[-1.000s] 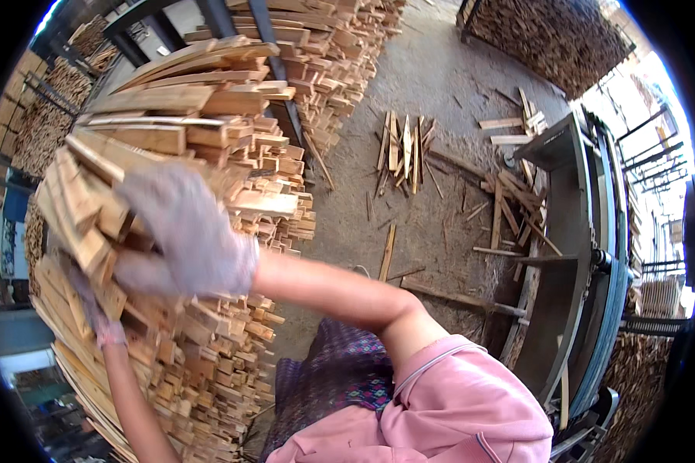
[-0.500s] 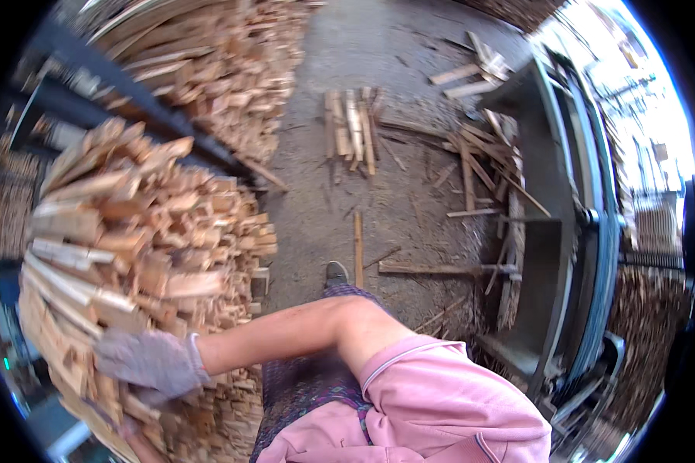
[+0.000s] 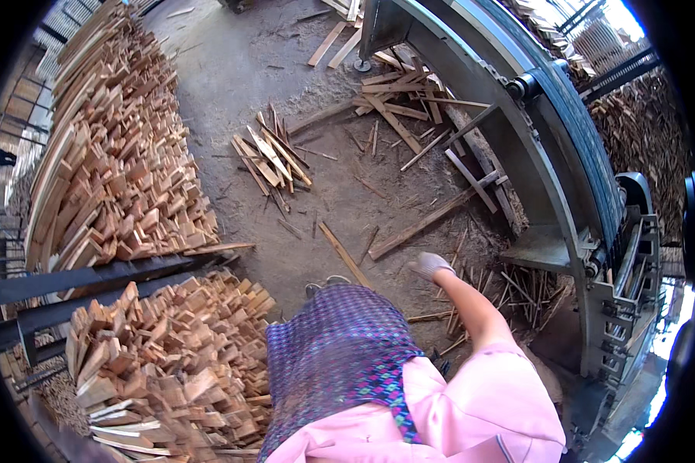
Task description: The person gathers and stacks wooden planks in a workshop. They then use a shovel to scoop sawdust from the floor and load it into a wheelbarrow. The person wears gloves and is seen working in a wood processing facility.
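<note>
My right hand [image 3: 431, 266], in a pale grey work glove, hangs over the floor in front of me with its arm stretched forward. It looks loosely open and nothing shows in it. Beneath and beside it are a long wooden plank [image 3: 421, 225] and thin scraps on the ground. My left hand is out of view. To my left stands a tall stack of sawn wood pieces [image 3: 170, 332], their cut ends facing me. Several pale strips [image 3: 127, 428] lie on its near part.
A long metal machine frame with a blue belt [image 3: 587, 147] runs along the right. Dark metal beams [image 3: 93, 278] separate the near stack from another wood stack [image 3: 123, 154]. Loose slats [image 3: 274, 158] and a scrap pile [image 3: 401, 96] lie on the dusty floor [image 3: 232, 85].
My right hand has left the wood stack and swung across to the right over the floor. My view has turned, bringing more of the machine in. The other hand at the lower left is gone from view.
</note>
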`<action>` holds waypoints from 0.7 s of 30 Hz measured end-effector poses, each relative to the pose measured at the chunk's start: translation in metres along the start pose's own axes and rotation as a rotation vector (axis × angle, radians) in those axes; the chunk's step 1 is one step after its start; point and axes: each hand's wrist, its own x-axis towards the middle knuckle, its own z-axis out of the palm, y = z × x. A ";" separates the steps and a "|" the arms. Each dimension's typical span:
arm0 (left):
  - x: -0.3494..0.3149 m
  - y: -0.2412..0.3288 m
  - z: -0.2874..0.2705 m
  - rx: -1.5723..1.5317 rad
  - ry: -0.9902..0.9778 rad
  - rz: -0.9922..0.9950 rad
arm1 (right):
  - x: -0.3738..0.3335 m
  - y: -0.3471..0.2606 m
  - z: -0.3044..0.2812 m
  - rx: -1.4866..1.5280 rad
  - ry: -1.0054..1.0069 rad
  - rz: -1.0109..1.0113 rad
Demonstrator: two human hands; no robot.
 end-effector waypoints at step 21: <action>-0.067 -0.001 0.572 -0.402 -1.515 0.083 | -0.115 -0.115 0.060 0.474 0.008 0.354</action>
